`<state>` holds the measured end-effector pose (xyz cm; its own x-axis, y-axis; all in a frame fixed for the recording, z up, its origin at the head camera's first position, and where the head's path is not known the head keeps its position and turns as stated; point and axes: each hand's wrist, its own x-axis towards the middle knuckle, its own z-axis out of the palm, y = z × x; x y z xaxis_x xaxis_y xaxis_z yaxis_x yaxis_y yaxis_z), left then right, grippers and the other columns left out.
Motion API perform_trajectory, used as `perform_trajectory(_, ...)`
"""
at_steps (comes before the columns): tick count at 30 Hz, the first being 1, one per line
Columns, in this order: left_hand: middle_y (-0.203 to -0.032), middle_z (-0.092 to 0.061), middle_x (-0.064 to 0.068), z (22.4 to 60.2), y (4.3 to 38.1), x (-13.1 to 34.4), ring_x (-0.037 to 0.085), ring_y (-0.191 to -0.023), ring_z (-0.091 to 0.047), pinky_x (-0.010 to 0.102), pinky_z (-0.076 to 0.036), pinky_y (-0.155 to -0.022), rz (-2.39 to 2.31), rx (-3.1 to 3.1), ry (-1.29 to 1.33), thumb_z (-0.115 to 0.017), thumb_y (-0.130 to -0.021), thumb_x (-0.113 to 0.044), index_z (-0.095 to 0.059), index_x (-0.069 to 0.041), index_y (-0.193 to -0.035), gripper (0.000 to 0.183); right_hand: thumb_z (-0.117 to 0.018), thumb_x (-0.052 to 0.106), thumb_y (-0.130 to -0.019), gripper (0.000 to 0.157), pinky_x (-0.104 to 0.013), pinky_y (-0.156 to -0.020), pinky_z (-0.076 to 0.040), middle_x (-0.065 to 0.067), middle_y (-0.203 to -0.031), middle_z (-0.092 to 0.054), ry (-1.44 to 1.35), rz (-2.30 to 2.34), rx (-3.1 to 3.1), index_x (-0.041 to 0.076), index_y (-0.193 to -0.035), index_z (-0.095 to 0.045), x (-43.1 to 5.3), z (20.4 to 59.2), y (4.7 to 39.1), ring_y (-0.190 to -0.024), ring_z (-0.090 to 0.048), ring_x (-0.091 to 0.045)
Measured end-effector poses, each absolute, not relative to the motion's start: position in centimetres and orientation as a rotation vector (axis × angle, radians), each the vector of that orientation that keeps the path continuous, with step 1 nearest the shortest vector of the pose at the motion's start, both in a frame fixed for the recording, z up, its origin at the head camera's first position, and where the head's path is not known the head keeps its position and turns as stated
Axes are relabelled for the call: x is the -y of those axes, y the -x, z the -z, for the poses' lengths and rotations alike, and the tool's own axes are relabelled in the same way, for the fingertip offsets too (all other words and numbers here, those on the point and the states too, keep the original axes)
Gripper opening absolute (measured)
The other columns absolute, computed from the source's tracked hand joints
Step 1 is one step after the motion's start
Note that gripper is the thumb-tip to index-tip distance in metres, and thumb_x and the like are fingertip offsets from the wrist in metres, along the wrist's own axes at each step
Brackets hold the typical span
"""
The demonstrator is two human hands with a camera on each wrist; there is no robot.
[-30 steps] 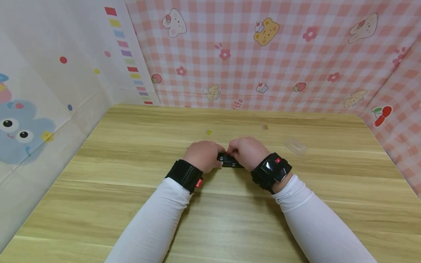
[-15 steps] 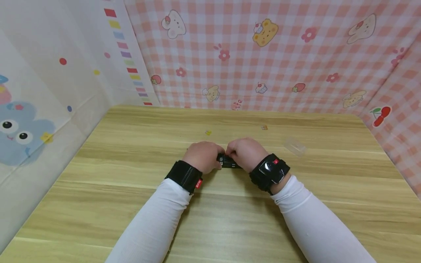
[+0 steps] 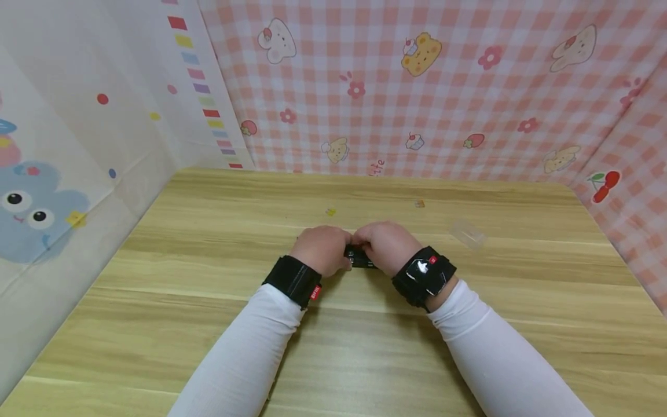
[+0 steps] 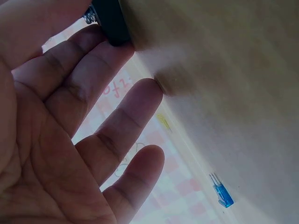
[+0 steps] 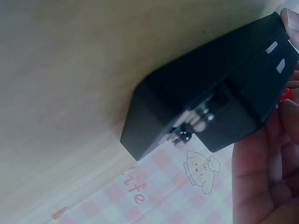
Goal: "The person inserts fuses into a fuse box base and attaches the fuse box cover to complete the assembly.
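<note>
My left hand (image 3: 320, 250) grips the left end of a black battery holder (image 3: 359, 258) between thumb and fingers. Its other fingers are spread in the left wrist view. In the right wrist view, metal spring contacts (image 5: 184, 133) show at the near end of the holder (image 5: 224, 70). My right hand (image 3: 388, 247) bends over the holder from the right, thumb and index together above its far edge. A small red piece (image 5: 286, 95) is pinched by those fingers, mostly hidden behind them.
Behind the hands lie a small yellow piece (image 3: 330, 212) and a small orange piece (image 3: 420, 204). A clear plastic box (image 3: 468, 234) lies to the right. The left wrist view shows a small blue piece with thin metal pins (image 4: 223, 193) on the table (image 4: 243, 93).
My right hand has shifted slightly left along the battery holder, closer to my left hand, and covers more of it. The left hand keeps its place on the holder.
</note>
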<state>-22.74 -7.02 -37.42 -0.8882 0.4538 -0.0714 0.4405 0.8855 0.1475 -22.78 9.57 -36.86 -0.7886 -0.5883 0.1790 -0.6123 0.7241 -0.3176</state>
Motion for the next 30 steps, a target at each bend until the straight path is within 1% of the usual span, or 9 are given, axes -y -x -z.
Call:
perform_trajectory(2, -0.092, -0.065, -0.006, 37.42, 22.74, 7.02, 0.011, -0.074, -0.052, 0.034, -0.046, -0.064, -0.185, -2.957, -0.7, -0.079, -0.074, -0.038, -0.069, -0.025, -0.104, 0.034, -0.065, 0.0, -0.084, 0.021, -0.031, -0.072, -0.05, 0.006, -0.085, -0.067, -1.009, -0.552, 2.851, 0.017, -0.093, -0.073, -9.48, 36.84, 22.79, -0.076, -0.054, -0.005)
perform_trajectory(6, -0.093, -0.065, -0.007, 37.38, 22.69, 7.07, 0.01, -0.074, -0.052, 0.033, -0.046, -0.064, -0.17, -2.958, -0.7, -0.078, -0.074, -0.039, -0.069, -0.026, -0.104, 0.034, -0.065, 0.0, -0.083, 0.02, -0.03, -0.07, -0.05, 0.006, -0.083, -0.067, -1.017, -0.51, 2.84, 0.017, -0.089, -0.074, -9.3, 36.83, 22.85, -0.075, -0.055, -0.006)
perform_trajectory(13, -0.098, -0.065, -0.007, 37.36, 22.71, 7.05, 0.01, -0.077, -0.053, 0.034, -0.047, -0.064, -0.159, -2.952, -0.709, -0.077, -0.075, -0.04, -0.067, -0.029, -0.111, 0.039, -0.068, 0.006, -0.083, 0.011, -0.029, -0.064, -0.049, 0.006, -0.078, -0.066, -0.949, -0.451, 2.864, 0.016, -0.083, -0.072, -9.13, 36.81, 22.91, -0.067, -0.054, -0.007)
perform_trajectory(16, -0.099, -0.065, -0.007, 37.36, 22.74, 7.0, 0.011, -0.077, -0.053, 0.034, -0.047, -0.064, -0.17, -2.946, -0.717, -0.078, -0.075, -0.039, -0.067, -0.03, -0.113, 0.04, -0.069, 0.006, -0.082, 0.01, -0.029, -0.061, -0.047, 0.006, -0.075, -0.064, -0.924, -0.451, 2.883, 0.016, -0.08, -0.071, -9.21, 36.79, 22.94, -0.064, -0.053, -0.008)
perform_trajectory(22, -0.095, -0.064, -0.008, 37.28, 22.68, 6.98, 0.011, -0.075, -0.052, 0.034, -0.046, -0.063, -0.184, -2.946, -0.719, -0.078, -0.075, -0.037, -0.068, -0.03, -0.11, 0.036, -0.069, 0.005, -0.08, 0.011, -0.028, -0.059, -0.047, 0.007, -0.072, -0.064, -0.925, -0.442, 2.882, 0.015, -0.078, -0.071, -9.35, 36.75, 22.97, -0.062, -0.052, -0.008)
perform_trajectory(30, -0.093, -0.064, -0.008, 37.4, 22.77, 7.03, 0.011, -0.074, -0.051, 0.033, -0.045, -0.062, -0.192, -2.942, -0.722, -0.078, -0.075, -0.037, -0.068, -0.03, -0.106, 0.033, -0.067, 0.003, -0.079, 0.012, -0.028, -0.061, -0.048, 0.005, -0.074, -0.064, -0.93, -0.463, 2.919, 0.014, -0.077, -0.072, -9.28, 36.57, 23.04, -0.063, -0.053, -0.009)
